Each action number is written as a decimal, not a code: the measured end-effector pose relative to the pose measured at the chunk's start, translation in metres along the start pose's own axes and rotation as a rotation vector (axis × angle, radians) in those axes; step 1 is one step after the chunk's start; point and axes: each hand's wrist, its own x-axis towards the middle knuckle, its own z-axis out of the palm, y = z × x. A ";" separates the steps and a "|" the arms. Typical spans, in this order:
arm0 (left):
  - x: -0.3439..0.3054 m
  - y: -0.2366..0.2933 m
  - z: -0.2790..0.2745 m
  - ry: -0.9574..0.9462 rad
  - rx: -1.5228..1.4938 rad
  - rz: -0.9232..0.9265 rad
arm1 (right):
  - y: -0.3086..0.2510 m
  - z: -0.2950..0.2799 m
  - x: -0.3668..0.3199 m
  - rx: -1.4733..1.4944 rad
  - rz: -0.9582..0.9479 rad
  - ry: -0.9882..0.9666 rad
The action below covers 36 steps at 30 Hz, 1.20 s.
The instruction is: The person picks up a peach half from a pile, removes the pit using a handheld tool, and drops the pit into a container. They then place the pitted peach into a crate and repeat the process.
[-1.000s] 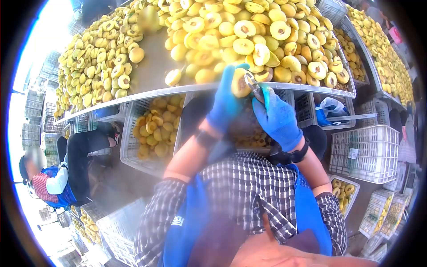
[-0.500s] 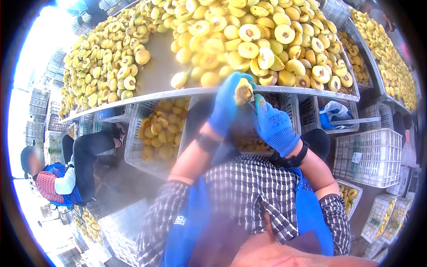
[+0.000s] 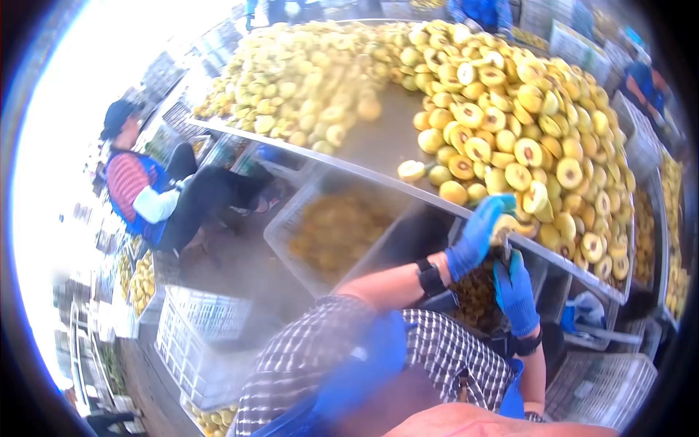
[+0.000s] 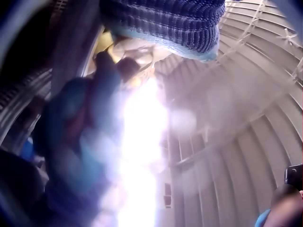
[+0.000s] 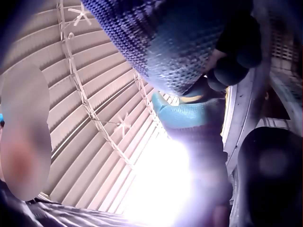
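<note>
In the head view my left hand, in a blue glove, holds a yellow peach half just off the metal table's front edge. My right hand, gloved alike, grips a small hand tool whose metal end meets the underside of the peach. The left wrist view has the left glove at the top, the right hand dark below it, and a strip of yellow fruit between. Glare and the right glove hide most of the tool in the right wrist view.
Heaps of peach halves cover much of the metal table. Beneath its edge stands a crate of fruit. White crates flank me on both sides. A seated person works at the left; others stand beyond the table.
My head view has swung left and tilted, so table and hands appear further right and lower. Both hands stay together on the peach half, whose cut face now shows less.
</note>
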 end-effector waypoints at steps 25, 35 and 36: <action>0.002 0.015 0.034 -0.122 -0.573 -0.603 | 0.011 -0.016 -0.040 1.447 0.642 -0.269; 0.011 0.012 -0.166 0.072 0.775 0.028 | 0.061 -0.056 -0.079 -0.256 -0.042 -0.117; 0.012 0.016 -0.201 0.059 0.956 -0.006 | 0.065 -0.053 -0.081 -0.355 -0.100 -0.095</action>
